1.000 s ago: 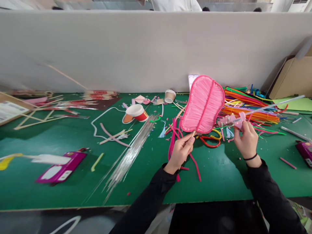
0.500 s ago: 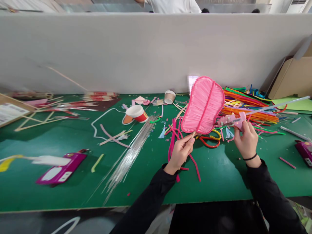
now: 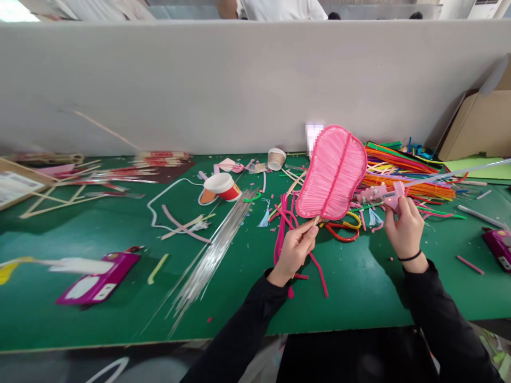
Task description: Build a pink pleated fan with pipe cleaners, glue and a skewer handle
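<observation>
My left hand (image 3: 296,250) pinches the thin wooden handle of a pink hand fan (image 3: 333,173), which stands tilted above the table with its ribbed face toward me. In my right hand (image 3: 404,229) is a pink hot glue gun (image 3: 395,196); a long clear glue stick (image 3: 459,173) runs out of its back to the right. The gun's nozzle end points left, close to the fan's lower right edge; whether they touch I cannot tell. Scissors with red and yellow handles (image 3: 343,230) lie below the fan. Bright pink pipe cleaners (image 3: 281,234) lie behind my left hand.
Colourful pipe cleaners (image 3: 419,183) are heaped at the back right. Thin metal wires (image 3: 213,255) lie left of centre, near a red and white paper cup (image 3: 223,186). Purple boxes, one at left (image 3: 99,282), rest near both sides. A grey partition (image 3: 199,85) borders the back.
The view has shifted very slightly. Both hands keep their holds on the fan and the glue gun, almost unmoved.
</observation>
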A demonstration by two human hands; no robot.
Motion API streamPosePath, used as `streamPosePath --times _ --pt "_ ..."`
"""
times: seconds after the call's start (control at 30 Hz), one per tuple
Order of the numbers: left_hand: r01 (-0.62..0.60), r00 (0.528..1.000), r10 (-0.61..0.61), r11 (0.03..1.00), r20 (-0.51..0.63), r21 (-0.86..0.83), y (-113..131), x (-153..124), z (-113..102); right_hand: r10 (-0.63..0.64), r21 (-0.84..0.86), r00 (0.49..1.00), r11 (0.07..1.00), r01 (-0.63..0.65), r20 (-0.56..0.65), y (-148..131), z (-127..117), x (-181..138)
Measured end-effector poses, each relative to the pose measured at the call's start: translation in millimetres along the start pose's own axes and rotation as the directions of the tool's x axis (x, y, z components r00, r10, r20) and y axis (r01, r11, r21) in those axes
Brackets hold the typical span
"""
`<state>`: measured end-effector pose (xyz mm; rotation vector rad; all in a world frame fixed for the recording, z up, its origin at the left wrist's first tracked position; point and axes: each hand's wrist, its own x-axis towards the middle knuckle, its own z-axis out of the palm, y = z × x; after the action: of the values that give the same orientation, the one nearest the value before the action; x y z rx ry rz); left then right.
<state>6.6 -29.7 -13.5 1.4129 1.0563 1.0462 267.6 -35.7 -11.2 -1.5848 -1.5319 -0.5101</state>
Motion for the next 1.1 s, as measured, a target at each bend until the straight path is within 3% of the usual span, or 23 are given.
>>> streamPosePath --times 1.1 --pt "0.000 0.999 -0.001 1.000 0.053 0.014 -2.6 1.4 -0.3 0.052 -0.037 0.996 0.998 -0.055 -0.077 -1.3 -2.8 3.4"
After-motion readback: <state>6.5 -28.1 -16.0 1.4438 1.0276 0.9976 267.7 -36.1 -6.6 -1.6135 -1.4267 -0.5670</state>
